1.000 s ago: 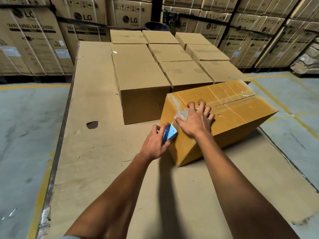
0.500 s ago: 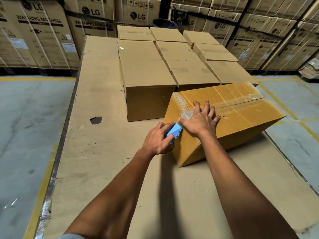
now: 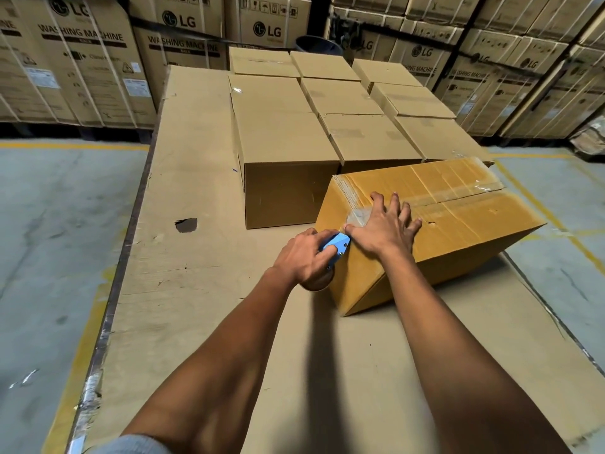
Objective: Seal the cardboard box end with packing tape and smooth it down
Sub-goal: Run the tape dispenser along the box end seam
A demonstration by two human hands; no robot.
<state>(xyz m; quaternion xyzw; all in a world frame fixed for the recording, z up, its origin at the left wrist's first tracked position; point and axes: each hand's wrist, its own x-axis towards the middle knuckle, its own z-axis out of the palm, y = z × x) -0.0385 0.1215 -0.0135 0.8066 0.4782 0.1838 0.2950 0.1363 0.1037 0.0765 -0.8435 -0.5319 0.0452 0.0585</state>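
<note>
A yellowish cardboard box lies tilted on the cardboard-covered table, its near end facing me. Clear packing tape runs along the top seam and folds over the near edge. My right hand presses flat on the tape at that edge, fingers spread. My left hand grips a blue tape dispenser with a brown roll under it, held against the box's near end just below my right thumb.
Several plain brown boxes stand in rows behind the tilted box. Stacks of LG washing machine cartons line the back wall. The table covering has a dark hole. Concrete floor with yellow lines lies on both sides.
My left hand with the dispenser has slid down the box's near end. My right hand stays pressed on the tape at the edge. The view has shifted slightly.
</note>
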